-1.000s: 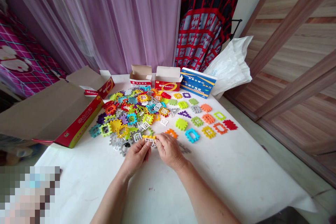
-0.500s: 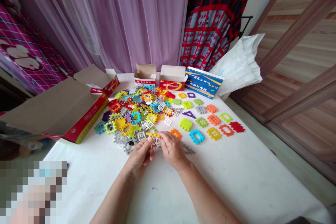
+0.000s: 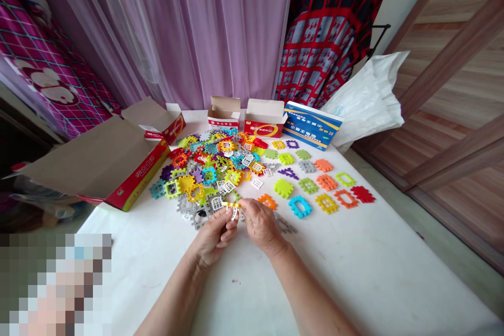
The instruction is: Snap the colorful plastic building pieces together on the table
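Close together above the front edge of the pile, my two hands meet over small plastic pieces. My right hand is closed, pinching the right end of a yellow notched building piece seen nearly edge-on. Just under it is a white window-frame piece, gripped by the closed fingers of my left hand. Fingers partly cover both pieces, and I cannot tell whether they are joined. Behind the hands lies a heap of coloured interlocking pieces. An orange piece lies just beyond my right hand.
Separate pieces, among them a blue frame and a red plate, lie spread to the right. Open red cartons and a blue box stand at the back. A large open box occupies the left; a white bag is behind.
The yellow piece has tilted slightly, and more of the white window piece shows below it between my fingers. The whole view has shifted a little, so things appear further right.
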Demonstrator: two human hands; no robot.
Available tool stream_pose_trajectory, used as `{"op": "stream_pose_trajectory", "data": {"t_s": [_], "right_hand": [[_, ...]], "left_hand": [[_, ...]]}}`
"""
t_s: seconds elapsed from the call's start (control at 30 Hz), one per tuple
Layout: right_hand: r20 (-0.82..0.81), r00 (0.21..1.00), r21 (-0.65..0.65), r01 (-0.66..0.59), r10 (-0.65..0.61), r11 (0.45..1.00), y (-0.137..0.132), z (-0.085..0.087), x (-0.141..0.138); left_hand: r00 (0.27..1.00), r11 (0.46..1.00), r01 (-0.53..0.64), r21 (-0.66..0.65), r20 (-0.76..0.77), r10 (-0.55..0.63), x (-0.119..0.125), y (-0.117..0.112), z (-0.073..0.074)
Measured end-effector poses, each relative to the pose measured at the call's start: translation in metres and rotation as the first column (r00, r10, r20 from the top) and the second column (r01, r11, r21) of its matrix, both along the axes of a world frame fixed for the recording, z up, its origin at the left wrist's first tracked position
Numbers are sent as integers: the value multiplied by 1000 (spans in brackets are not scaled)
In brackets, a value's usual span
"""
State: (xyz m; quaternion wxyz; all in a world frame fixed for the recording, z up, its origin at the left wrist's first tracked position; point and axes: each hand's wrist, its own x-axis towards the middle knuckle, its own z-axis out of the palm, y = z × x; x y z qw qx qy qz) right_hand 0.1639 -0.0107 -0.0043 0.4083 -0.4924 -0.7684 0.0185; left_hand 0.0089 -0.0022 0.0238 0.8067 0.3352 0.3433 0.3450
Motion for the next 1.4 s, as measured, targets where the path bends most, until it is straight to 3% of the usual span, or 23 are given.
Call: {"op": "stream_pose_trajectory", "data": {"t_s": [0.2, 0.33, 0.5, 0.63, 0.77, 1.0, 1.2, 1.3, 1.4], "right_hand": [[-44, 999, 1, 0, 0, 1000, 1, -1, 0], [-160, 987, -14, 20, -22, 1000, 1, 3, 1], [-370, 918, -225, 62, -144, 972, -3, 13, 8], [-566, 789, -428, -35, -238, 903, -7, 16, 12], [-641, 738, -444, -133, -210, 886, -11, 14, 17], [-608, 781, -438, -181, -142, 881, -11, 19, 28], [-717, 694, -387, -314, -69, 867, -17, 22, 28], [-620, 785, -303, -240, 1, 922, -20, 21, 30], [-300, 952, -130, -108, 65, 986, -24, 25, 33]], "left_hand": [[998, 1000, 8, -23, 56, -7, 0, 0, -2], [999, 999, 38, 2, -27, -38, 1, 2, -4], [952, 989, 93, 115, -300, -54, 0, 1, -4], [912, 974, 25, 225, -404, 70, 1, -4, -1], [903, 954, -90, 285, -380, 199, 6, -9, 5], [961, 990, -77, 119, -255, 105, 13, -9, 8], [982, 986, -167, 31, -87, 169, 26, -15, 8], [985, 985, -171, -15, -39, 170, 31, -17, 7], [977, 979, -206, -10, -57, 205, 35, -16, 5]]}}
